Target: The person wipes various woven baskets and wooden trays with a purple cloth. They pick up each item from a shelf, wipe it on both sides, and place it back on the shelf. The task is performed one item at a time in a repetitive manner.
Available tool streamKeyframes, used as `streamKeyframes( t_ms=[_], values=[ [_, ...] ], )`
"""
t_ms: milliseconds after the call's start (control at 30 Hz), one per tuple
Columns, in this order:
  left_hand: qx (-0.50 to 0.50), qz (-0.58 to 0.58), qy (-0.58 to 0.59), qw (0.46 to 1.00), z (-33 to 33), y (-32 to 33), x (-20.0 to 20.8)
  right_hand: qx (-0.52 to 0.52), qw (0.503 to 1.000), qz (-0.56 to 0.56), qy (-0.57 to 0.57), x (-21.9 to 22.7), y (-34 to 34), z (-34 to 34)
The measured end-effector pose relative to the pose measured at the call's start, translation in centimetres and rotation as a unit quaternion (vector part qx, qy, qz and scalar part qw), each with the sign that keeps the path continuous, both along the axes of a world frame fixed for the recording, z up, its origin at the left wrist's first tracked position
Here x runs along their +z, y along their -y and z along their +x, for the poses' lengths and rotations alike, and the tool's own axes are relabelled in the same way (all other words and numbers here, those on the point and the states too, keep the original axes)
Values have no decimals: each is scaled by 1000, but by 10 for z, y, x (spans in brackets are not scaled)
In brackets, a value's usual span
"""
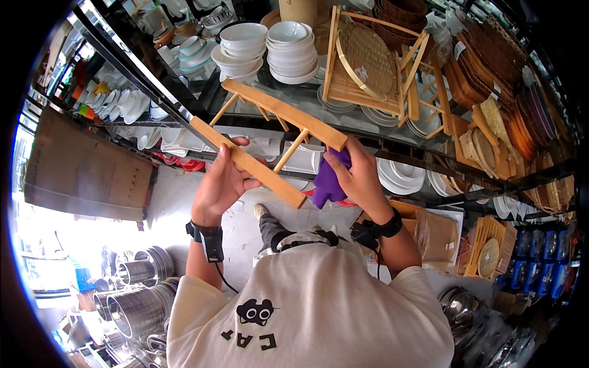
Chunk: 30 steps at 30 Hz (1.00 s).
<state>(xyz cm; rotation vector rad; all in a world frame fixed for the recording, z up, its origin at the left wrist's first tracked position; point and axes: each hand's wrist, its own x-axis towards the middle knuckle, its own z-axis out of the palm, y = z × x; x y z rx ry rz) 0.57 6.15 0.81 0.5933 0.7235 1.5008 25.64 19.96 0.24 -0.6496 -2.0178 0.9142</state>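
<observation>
I hold a pale wooden rack tilted in front of me, made of two flat bars joined by thin round dowels. My left hand is closed around the nearer bar, with the thumb on its upper side. My right hand grips the right end of the farther bar through a bunched purple cloth. Part of the cloth hangs below the fingers. Beyond the rack, a round woven bamboo tray leans on a similar wooden stand on the shelf.
Stacks of white bowls stand on the glass shelf, whose dark front edge runs behind my hands. Brown woven baskets crowd the right. Shiny metal pots sit at lower left, below a large cardboard sheet.
</observation>
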Motion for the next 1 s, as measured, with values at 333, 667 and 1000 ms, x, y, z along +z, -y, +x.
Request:
streamKeyframes(
  t_ms=[333, 667, 1000],
  values=[
    [56, -11, -8, 998, 2, -43, 5, -31, 999, -41, -12, -8, -2, 12],
    [66, -31, -35, 997, -22, -73, -6, 12, 996, -71, 60, -14, 5, 25],
    [59, -30, -21, 998, -41, -93, -25, 35, 994, -89, 60, -17, 6, 25]
  ],
)
